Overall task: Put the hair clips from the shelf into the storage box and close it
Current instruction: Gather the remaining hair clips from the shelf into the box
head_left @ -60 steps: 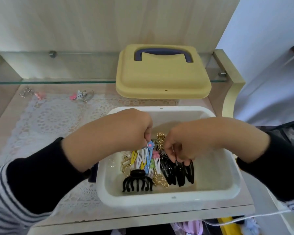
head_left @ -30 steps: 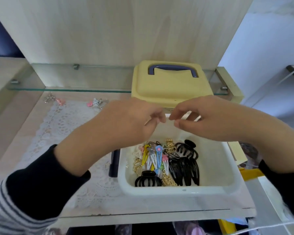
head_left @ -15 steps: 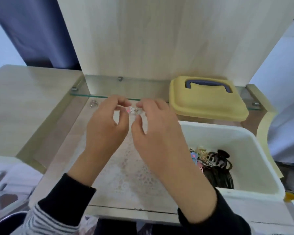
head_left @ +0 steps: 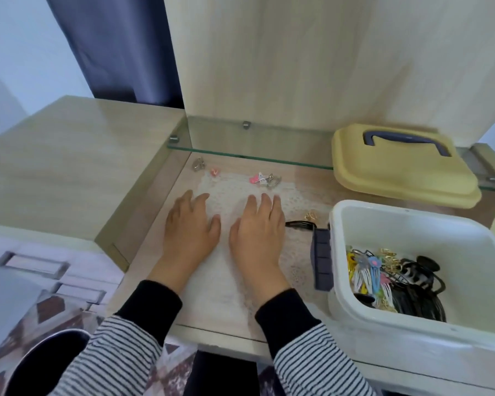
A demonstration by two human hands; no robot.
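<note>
The white storage box (head_left: 363, 224) stands open at the right of the shelf, with several coloured and black hair clips (head_left: 383, 284) piled inside. Its yellow lid (head_left: 397, 170) with a dark handle rests on the glass shelf behind it. Loose on the shelf lie a pink and white clip cluster (head_left: 265, 180), a small pink clip (head_left: 214, 172), a silver clip (head_left: 198, 164), a gold clip (head_left: 310, 215) and a black clip (head_left: 300, 224). My left hand (head_left: 190, 227) and my right hand (head_left: 256, 227) hover flat and empty over the lace mat (head_left: 232, 267), fingers spread.
A glass shelf (head_left: 240, 144) spans the back of the niche above the clips. A wooden side panel (head_left: 143, 195) bounds the left, with a wooden tabletop (head_left: 69, 155) beyond it. The box's dark latch (head_left: 322, 258) sticks out toward my right hand.
Both hands left the box and swung left over the lace mat, then drew back from the pink clip cluster and opened flat. My view shifted left.
</note>
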